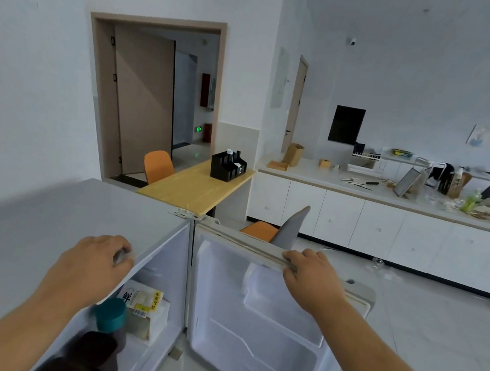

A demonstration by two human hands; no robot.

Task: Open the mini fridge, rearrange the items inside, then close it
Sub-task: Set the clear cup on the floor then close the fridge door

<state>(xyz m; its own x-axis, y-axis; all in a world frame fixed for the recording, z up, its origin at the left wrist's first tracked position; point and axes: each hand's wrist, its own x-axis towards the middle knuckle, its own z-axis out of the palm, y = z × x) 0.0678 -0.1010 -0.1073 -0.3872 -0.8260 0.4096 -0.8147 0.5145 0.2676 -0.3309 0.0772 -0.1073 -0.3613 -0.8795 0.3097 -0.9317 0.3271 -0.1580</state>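
Note:
The white mini fridge point(45, 221) stands below me with its door point(250, 326) swung wide open to the right. My right hand point(310, 275) grips the top edge of the door. My left hand point(93, 262) rests curled over the front edge of the fridge top. Inside sit a white and yellow milk carton point(143, 306), a teal-lidded jar point(111, 314) and a dark container point(94, 352) in front. The door's shelves hold nothing.
A wooden table point(193, 188) with a black organiser point(229, 166) stands behind the fridge, with orange chairs point(157, 166) beside it. A long white counter point(390, 204) cluttered with items runs along the right wall. An open doorway point(155, 102) is at the back.

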